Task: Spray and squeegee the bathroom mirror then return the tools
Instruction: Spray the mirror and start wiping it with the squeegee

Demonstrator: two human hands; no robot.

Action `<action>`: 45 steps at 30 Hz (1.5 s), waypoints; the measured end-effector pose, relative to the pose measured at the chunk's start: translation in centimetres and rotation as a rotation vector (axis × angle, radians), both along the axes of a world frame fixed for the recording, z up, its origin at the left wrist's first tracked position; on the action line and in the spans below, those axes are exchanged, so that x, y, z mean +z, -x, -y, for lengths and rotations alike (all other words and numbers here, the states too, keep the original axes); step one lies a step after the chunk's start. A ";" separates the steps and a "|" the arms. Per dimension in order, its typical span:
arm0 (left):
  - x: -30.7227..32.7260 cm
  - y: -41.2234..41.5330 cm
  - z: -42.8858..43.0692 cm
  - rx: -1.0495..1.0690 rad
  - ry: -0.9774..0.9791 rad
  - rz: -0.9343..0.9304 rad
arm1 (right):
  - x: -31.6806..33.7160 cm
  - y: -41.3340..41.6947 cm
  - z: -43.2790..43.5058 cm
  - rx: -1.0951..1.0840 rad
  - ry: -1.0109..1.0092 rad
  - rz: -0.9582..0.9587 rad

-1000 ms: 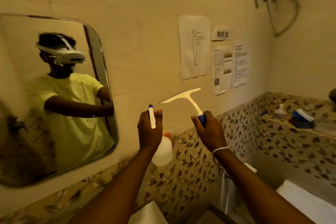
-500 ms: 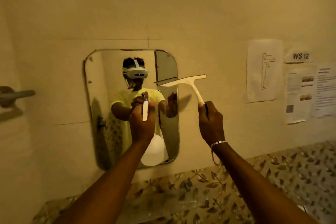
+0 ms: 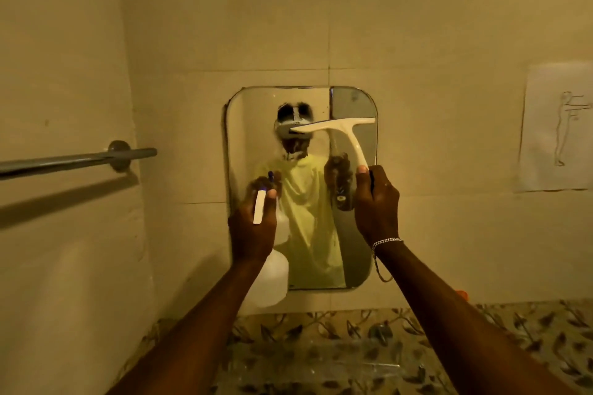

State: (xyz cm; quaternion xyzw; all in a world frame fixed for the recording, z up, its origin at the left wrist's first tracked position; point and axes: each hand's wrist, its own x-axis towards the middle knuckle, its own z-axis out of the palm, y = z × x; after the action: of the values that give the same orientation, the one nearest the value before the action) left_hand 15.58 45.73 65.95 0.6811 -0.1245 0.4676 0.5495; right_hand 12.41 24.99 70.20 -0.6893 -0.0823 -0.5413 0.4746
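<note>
Metal rail jutting from left wall | left hand gripping white spray bottle, grip clamped on its trigger head, before mirror's lower left | mirror hanging centre wall | right hand clamping squeegee handle, blade lying across mirror's top | paper hanging right

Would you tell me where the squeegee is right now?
In the head view, the squeegee is held up in the right hand, its blade across the upper right of the mirror.
</note>
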 end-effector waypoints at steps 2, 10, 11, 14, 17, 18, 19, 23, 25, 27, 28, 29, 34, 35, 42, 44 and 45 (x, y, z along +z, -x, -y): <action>-1.7 0.0 -0.3 -0.013 -0.013 -0.011 | -0.2 0.1 -0.5 0.011 0.005 -0.001; -6.1 0.4 -0.4 0.050 -0.039 -0.146 | -1.9 0.2 -1.6 0.048 -0.014 -0.021; -6.9 0.6 -0.3 0.048 -0.038 -0.176 | -2.1 0.1 -1.6 0.040 -0.019 -0.024; -9.5 1.2 -0.3 -0.009 -0.009 -0.210 | -2.8 0.0 -1.7 0.050 -0.053 -0.048; -11.6 2.0 -0.4 -0.039 -0.044 -0.192 | -3.2 0.4 -2.1 0.078 -0.076 -0.085; -12.3 2.3 -0.4 -0.048 -0.047 -0.199 | -3.3 0.6 -2.3 0.089 -0.081 -0.093; -13.0 2.5 -0.4 -0.057 -0.047 -0.207 | -3.3 0.8 -2.4 0.104 -0.089 -0.095; -15.6 2.7 -0.4 -0.052 -0.054 -0.227 | -3.5 1.6 -3.3 0.145 -0.115 -0.105; -16.6 2.6 -0.6 -0.051 -0.063 -0.234 | -3.8 1.8 -3.8 0.147 -0.111 -0.108; -17.5 2.6 -0.8 -0.044 -0.068 -0.257 | -4.0 2.1 -4.2 0.159 -0.105 -0.109; -17.8 2.5 -0.8 -0.028 -0.067 -0.289 | -4.0 2.1 -4.4 0.163 -0.105 -0.109; -18.1 2.5 -0.9 -0.004 -0.068 -0.329 | -4.0 2.2 -4.6 0.165 -0.110 -0.108; -18.9 3.3 -1.6 -0.015 -0.091 -0.377 | -3.0 2.0 -6.3 0.202 -0.119 -0.087; -19.2 3.5 -1.7 -0.045 -0.101 -0.369 | -2.9 1.7 -6.5 0.215 -0.116 -0.082; -18.4 2.8 -4.0 -0.061 -0.070 -0.311 | 3.2 0.0 -11.5 0.248 -0.023 -0.047; -18.0 2.9 -4.5 -0.049 -0.058 -0.263 | 5.4 -0.4 -13.0 0.220 0.003 -0.014; -17.8 2.8 -4.8 -0.049 -0.050 -0.246 | 6.4 -0.6 -13.7 0.199 0.018 0.007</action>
State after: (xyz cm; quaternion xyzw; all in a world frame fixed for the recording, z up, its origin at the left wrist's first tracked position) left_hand 12.81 50.57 48.10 0.7436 -0.0846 0.3635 0.5548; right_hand 13.05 38.66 76.64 -0.6800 -0.1570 -0.4929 0.5196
